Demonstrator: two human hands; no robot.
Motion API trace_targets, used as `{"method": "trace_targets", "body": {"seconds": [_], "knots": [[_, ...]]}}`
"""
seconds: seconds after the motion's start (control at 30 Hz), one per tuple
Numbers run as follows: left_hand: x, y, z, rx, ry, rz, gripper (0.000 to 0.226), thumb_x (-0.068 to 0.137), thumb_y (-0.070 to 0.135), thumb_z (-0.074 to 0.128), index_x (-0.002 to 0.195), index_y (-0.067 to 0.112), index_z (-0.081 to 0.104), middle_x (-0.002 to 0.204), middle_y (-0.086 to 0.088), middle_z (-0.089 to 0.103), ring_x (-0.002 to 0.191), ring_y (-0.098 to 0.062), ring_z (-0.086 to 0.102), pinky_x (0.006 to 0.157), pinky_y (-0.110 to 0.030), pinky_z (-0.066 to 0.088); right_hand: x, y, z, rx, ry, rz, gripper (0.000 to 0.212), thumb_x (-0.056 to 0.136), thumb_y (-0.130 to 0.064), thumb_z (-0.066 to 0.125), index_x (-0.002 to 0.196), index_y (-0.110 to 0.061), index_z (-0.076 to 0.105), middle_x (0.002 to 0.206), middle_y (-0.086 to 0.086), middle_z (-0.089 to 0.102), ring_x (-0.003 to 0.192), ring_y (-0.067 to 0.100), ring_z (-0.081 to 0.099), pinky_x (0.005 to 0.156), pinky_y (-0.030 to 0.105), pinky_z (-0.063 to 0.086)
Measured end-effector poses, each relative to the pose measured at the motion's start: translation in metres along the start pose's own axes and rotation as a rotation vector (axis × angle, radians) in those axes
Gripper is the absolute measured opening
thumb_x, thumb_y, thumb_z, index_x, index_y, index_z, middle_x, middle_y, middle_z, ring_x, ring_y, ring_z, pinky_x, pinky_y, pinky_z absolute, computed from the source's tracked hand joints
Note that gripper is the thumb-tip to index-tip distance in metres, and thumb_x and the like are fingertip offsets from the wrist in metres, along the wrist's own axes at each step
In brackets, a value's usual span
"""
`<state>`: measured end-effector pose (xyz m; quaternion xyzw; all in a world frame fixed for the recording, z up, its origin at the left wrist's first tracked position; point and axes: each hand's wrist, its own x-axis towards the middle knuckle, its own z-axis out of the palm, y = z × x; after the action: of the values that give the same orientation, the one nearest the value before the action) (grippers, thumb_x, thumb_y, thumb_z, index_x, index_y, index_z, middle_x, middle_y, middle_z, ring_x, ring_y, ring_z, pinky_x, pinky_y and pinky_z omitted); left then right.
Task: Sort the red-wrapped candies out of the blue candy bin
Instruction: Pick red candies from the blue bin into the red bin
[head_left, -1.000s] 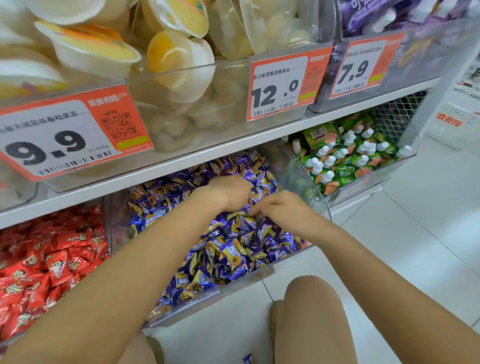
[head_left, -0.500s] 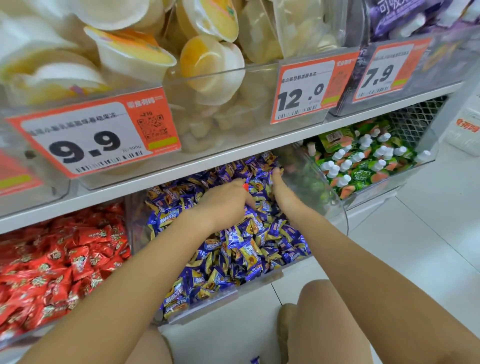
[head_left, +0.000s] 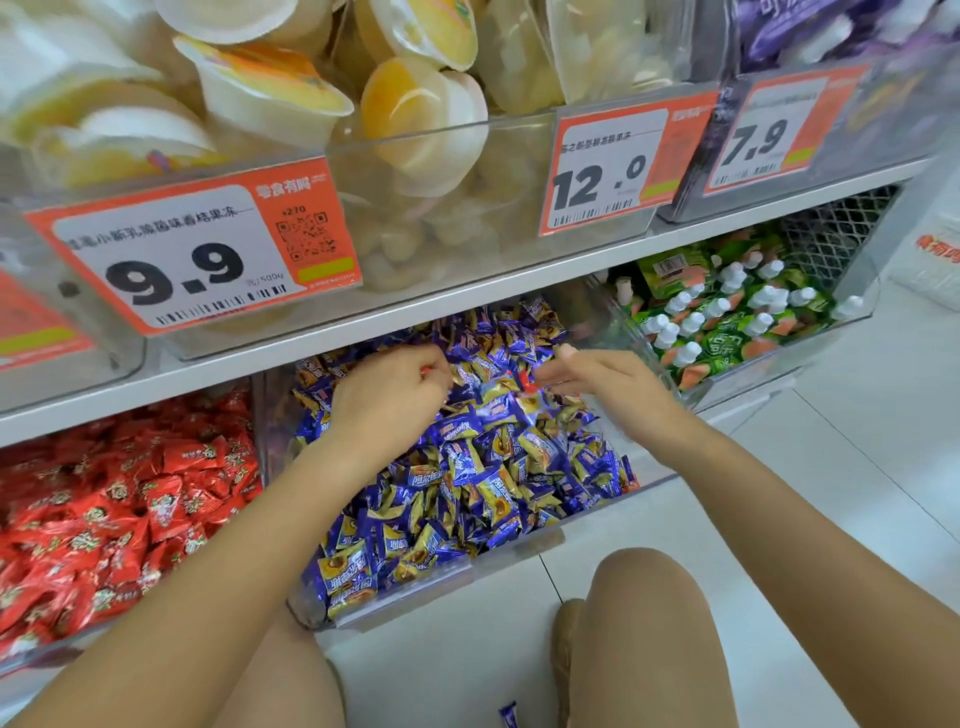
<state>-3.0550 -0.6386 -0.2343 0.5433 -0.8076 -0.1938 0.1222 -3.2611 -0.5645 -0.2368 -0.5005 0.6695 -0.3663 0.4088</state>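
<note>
Head view, looking down: two bare knees over a white tiled floor (head_left: 779, 493), where one stray blue-wrapped candy (head_left: 509, 714) lies near the bottom edge. Just beyond, the clear plastic bin of blue-and-gold wrapped candies (head_left: 519, 540) juts from the lowest shelf, with open floor to its right. The left hand (head_left: 389, 397) hovers over the pile, fingers curled around a small red-wrapped candy (head_left: 427, 370) barely showing. The right hand (head_left: 602, 379), fingers loosely extended, pinches another red-wrapped piece (head_left: 527, 382) at its fingertips. Left sits a bin of red-wrapped candies (head_left: 104, 519), right a bin of green pouches (head_left: 727, 322). Above, orange price tags (head_left: 192, 254) front clear bins of pale jelly cups (head_left: 415, 119).
</note>
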Motion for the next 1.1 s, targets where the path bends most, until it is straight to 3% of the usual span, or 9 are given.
{"method": "trace_targets", "body": {"seconds": [0.1, 0.23, 0.3, 0.4, 0.5, 0.73, 0.83, 1.0, 1.1], "knots": [[0.000, 0.007, 0.000, 0.030, 0.014, -0.025, 0.019, 0.088, 0.040, 0.047, 0.085, 0.032, 0.064, 0.071, 0.009, 0.063, 0.071, -0.013, 0.056, 0.055, -0.024, 0.034, 0.002, 0.006, -0.011, -0.206, 0.123, 0.014, 0.024, 0.096, -0.021, 0.047, 0.086, -0.026, 0.069, 0.101, -0.004, 0.070, 0.100, 0.019, 0.064, 0.094, 0.038, 0.048], [0.007, 0.026, 0.005, 0.059, 0.016, 0.073, 0.023, 0.092, 0.036, 0.047, 0.107, 0.037, 0.065, 0.067, 0.016, 0.056, 0.060, -0.006, 0.049, 0.055, -0.024, 0.036, 0.011, 0.009, -0.006, -0.526, -0.002, 0.166, 0.042, 0.097, -0.020, 0.041, 0.138, -0.017, 0.047, 0.139, 0.009, 0.050, 0.115, 0.026, 0.055, 0.091, 0.032, 0.042], [0.014, 0.036, 0.010, 0.075, -0.025, 0.120, 0.032, 0.092, 0.029, 0.047, 0.119, 0.036, 0.062, 0.085, 0.011, 0.064, 0.075, -0.013, 0.056, 0.060, -0.025, 0.040, 0.017, 0.013, 0.005, -0.641, -0.105, 0.205, 0.046, 0.100, -0.021, 0.033, 0.145, -0.010, 0.034, 0.150, 0.013, 0.035, 0.119, 0.029, 0.051, 0.088, 0.031, 0.041], [0.029, 0.048, 0.023, 0.116, -0.098, 0.189, 0.040, 0.091, 0.025, 0.047, 0.129, 0.034, 0.058, 0.129, 0.006, 0.059, 0.109, -0.018, 0.058, 0.077, -0.029, 0.046, 0.021, 0.022, 0.023, -0.689, -0.191, 0.200, 0.042, 0.102, -0.025, 0.029, 0.139, -0.010, 0.040, 0.142, 0.017, 0.044, 0.121, 0.031, 0.047, 0.094, 0.036, 0.041], [0.047, 0.057, 0.036, 0.169, -0.194, 0.264, 0.044, 0.091, 0.023, 0.049, 0.134, 0.034, 0.053, 0.138, 0.004, 0.054, 0.120, -0.021, 0.053, 0.086, -0.032, 0.046, 0.015, 0.025, 0.029, -0.623, -0.212, 0.146, 0.040, 0.099, -0.020, 0.035, 0.137, -0.016, 0.046, 0.135, 0.013, 0.050, 0.116, 0.029, 0.050, 0.091, 0.035, 0.041], [0.070, 0.060, 0.060, 0.445, -0.377, 0.389, 0.041, 0.089, 0.044, 0.060, 0.125, 0.024, 0.058, 0.116, 0.000, 0.065, 0.107, -0.024, 0.060, 0.074, -0.032, 0.050, -0.018, 0.019, 0.010, -0.724, -0.341, 0.033, 0.044, 0.092, -0.008, 0.039, 0.132, -0.020, 0.055, 0.141, -0.003, 0.049, 0.127, 0.013, 0.044, 0.100, 0.023, 0.032], [0.067, 0.060, 0.062, 0.501, -0.369, 0.415, 0.034, 0.087, 0.040, 0.065, 0.115, 0.021, 0.060, 0.099, 0.001, 0.065, 0.094, -0.021, 0.061, 0.064, -0.030, 0.043, -0.016, 0.010, 0.000, -0.688, -0.177, 0.121, 0.030, 0.094, -0.017, 0.042, 0.111, -0.012, 0.066, 0.110, 0.008, 0.067, 0.083, 0.016, 0.060, 0.069, 0.027, 0.041], [0.059, 0.054, 0.055, 0.464, -0.354, 0.420, 0.023, 0.091, 0.038, 0.061, 0.110, 0.025, 0.064, 0.097, 0.004, 0.062, 0.096, -0.019, 0.058, 0.067, -0.030, 0.036, 0.018, 0.016, 0.003, -0.685, 0.048, 0.256, 0.025, 0.093, -0.011, 0.042, 0.109, -0.002, 0.059, 0.119, 0.017, 0.059, 0.103, 0.031, 0.056, 0.080, 0.031, 0.045], [0.055, 0.052, 0.055, 0.472, -0.306, 0.429, 0.017, 0.094, 0.027, 0.053, 0.101, 0.024, 0.068, 0.100, 0.002, 0.066, 0.092, -0.021, 0.060, 0.064, -0.029, 0.034, 0.036, 0.019, 0.017, -0.738, -0.057, 0.337, 0.021, 0.094, -0.007, 0.041, 0.073, -0.009, 0.042, 0.116, 0.021, 0.055, 0.097, 0.030, 0.052, 0.074, 0.030, 0.038]]}}
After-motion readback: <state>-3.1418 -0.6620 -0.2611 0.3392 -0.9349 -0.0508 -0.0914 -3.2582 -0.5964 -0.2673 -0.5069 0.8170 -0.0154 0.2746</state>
